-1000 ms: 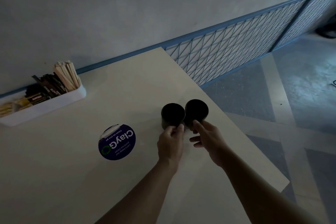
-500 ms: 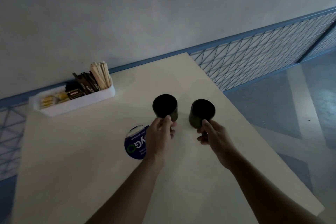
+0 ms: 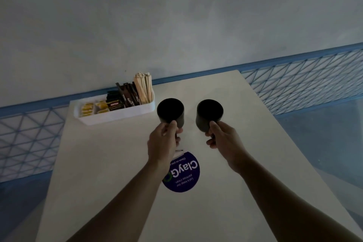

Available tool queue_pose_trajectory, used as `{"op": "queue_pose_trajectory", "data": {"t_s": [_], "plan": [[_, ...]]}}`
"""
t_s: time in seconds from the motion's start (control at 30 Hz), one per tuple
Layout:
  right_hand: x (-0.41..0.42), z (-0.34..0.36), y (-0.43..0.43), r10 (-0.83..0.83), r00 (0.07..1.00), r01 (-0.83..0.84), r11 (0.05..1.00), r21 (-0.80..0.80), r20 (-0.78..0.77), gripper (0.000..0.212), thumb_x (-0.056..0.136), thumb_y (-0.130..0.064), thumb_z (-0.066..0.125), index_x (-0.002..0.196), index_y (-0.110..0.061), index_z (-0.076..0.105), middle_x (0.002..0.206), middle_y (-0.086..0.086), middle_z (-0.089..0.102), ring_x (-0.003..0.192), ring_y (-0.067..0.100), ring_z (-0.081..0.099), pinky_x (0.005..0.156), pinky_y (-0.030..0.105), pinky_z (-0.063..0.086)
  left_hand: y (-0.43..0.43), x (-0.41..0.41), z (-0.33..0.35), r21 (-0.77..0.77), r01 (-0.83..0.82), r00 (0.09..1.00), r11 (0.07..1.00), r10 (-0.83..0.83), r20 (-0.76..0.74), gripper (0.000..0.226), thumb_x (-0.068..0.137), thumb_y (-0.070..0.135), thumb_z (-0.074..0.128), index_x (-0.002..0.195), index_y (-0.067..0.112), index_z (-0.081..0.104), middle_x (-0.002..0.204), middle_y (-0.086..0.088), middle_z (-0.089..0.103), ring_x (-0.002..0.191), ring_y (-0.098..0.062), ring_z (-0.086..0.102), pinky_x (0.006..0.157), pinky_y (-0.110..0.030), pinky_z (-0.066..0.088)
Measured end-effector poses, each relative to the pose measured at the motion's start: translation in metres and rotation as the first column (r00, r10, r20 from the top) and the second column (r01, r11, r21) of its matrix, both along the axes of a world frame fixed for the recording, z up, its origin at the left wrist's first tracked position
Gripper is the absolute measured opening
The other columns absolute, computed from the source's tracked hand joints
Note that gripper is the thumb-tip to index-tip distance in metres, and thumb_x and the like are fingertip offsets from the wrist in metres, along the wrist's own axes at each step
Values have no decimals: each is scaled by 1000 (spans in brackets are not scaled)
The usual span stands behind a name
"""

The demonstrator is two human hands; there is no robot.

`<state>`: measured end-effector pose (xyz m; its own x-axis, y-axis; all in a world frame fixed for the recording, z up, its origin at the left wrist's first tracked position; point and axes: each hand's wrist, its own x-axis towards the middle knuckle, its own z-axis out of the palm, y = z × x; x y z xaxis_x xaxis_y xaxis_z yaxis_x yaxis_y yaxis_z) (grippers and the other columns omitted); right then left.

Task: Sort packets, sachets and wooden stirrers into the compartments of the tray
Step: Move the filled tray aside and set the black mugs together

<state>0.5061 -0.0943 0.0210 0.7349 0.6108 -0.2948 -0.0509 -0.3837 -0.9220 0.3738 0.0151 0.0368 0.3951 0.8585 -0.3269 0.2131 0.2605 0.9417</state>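
Note:
A white compartment tray (image 3: 117,117) stands at the table's far left edge against the wall. It holds yellow sachets (image 3: 87,108), dark brown packets (image 3: 125,99) and upright wooden stirrers (image 3: 143,89) at its right end. My left hand (image 3: 163,141) grips a black cup (image 3: 170,111) lifted above the table, just right of the tray. My right hand (image 3: 224,140) grips a second black cup (image 3: 209,115) beside it. The two cups are apart. Both look dark inside; their contents cannot be seen.
A round blue ClayGo sticker (image 3: 182,175) lies on the pale table (image 3: 245,163), partly under my left forearm. A grey wall (image 3: 176,25) runs behind the table. Blue mesh panels (image 3: 302,82) flank it, with floor to the right.
Both cups have been lifted from the table and drawn apart. My view has swung left, bringing the tray toward the middle.

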Motion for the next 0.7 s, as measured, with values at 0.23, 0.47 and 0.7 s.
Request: {"op": "queue_pose_trajectory", "data": {"t_s": [0.23, 0.47, 0.7], "plan": [[22, -3, 58, 48, 999, -47, 999, -23, 21, 30, 103, -38, 43, 89, -20, 62, 93, 5, 70, 76, 21, 66, 70, 37, 54, 43, 22, -7, 30, -37, 999, 999, 37, -16, 20, 97, 36, 55, 87, 23, 67, 89, 6, 74, 86, -21, 72, 86, -45, 59], [44, -13, 94, 59, 998, -57, 997, -52, 36, 31, 104, -37, 41, 95, -16, 62, 96, 6, 69, 78, 22, 66, 72, 38, 55, 73, 44, -19, 38, -43, 998, 998, 45, -43, 19, 97, 38, 54, 86, 28, 65, 90, 8, 74, 86, -19, 71, 88, -46, 58], [64, -29, 119, 61, 997, -57, 995, -81, 56, 33, 102, -38, 42, 97, -15, 64, 97, 6, 70, 75, 22, 67, 73, 40, 55, 93, 64, -37, 45, -38, 996, 998, 42, -83, 21, 96, 41, 55, 82, 30, 64, 85, 10, 71, 84, -19, 72, 87, -49, 57]]}}
